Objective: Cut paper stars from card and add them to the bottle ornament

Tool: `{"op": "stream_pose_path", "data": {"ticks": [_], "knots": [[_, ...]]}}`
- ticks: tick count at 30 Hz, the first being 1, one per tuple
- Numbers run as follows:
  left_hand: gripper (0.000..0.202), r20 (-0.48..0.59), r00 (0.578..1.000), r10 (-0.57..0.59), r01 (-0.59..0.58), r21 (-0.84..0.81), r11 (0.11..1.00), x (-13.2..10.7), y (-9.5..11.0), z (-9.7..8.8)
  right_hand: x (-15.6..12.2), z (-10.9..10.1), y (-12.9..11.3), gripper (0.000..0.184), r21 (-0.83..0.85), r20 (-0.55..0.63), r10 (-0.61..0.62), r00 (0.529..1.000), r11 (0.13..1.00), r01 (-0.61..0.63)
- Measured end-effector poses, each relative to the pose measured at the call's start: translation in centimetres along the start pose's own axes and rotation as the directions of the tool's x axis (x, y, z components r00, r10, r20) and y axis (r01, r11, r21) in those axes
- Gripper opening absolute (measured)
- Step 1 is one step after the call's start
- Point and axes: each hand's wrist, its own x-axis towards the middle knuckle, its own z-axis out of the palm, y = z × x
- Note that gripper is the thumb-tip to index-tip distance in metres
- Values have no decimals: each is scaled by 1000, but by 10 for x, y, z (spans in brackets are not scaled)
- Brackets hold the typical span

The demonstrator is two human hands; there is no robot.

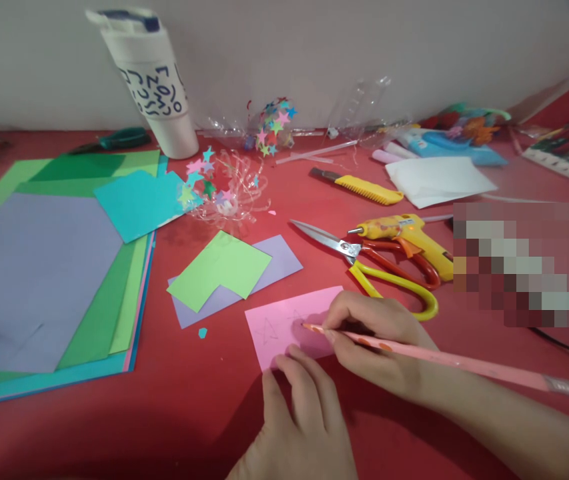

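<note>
A pink paper piece [277, 317] lies on the red table, with star outlines drawn on it in pencil. My right hand [384, 347] is closed around a long pink pencil [429, 352], its tip touching the paper beside the second star. Fingers stretched out, my left hand [304, 413] rests on the lower edge of the pink paper and holds nothing. Just beyond the paper, a light green piece [219, 270] overlaps a lilac piece [281, 257]. Scissors [349, 250] with red and yellow handles lie beyond my right hand.
A yellow glue gun [414, 237] lies by the scissors, a yellow box cutter [364, 188] behind them. Coloured paper sheets [39, 267] are stacked at left. A white tumbler [159, 93] stands at the back, near star-decorated clear strands [229, 190]. Part of the right side is pixelated.
</note>
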Motion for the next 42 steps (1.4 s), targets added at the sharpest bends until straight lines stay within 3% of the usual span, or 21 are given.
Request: {"op": "stream_pose_path", "data": {"ticks": [9,16,23,30,42], "knots": [[45,-34,999,-11,11,5,1000,1,-2,-1,0,3,1,14,-26,46,-84,995,996,85],[47,-21,1000,-4,5,43,999,1,-2,-1,1,1,-3,15,-101,98,-24,995,994,34],[47,-14,1000,-16,16,-2,1000,0,0,0,2,1,-3,14,-46,66,24,998,999,-21],[46,-6,1000,-28,28,-8,1000,0,1,-1,2,1,-2,14,-65,106,56,993,997,-50],[44,-24,999,-24,24,-4,1000,1,0,-1,0,1,-1,15,5,88,1,996,1000,-2]]}}
